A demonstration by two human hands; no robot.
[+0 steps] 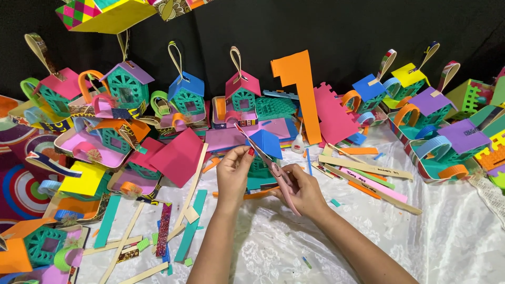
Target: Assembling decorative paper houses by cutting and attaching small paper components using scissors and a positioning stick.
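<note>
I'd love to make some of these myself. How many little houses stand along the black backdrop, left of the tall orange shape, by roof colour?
Pink roof: 2
Purple roof: 1
Blue roof: 1
Total: 4

Two hands (234, 176), one pair of scissors (281, 176), one glue bottle (298, 143), one orange cutout (300, 89).
</note>
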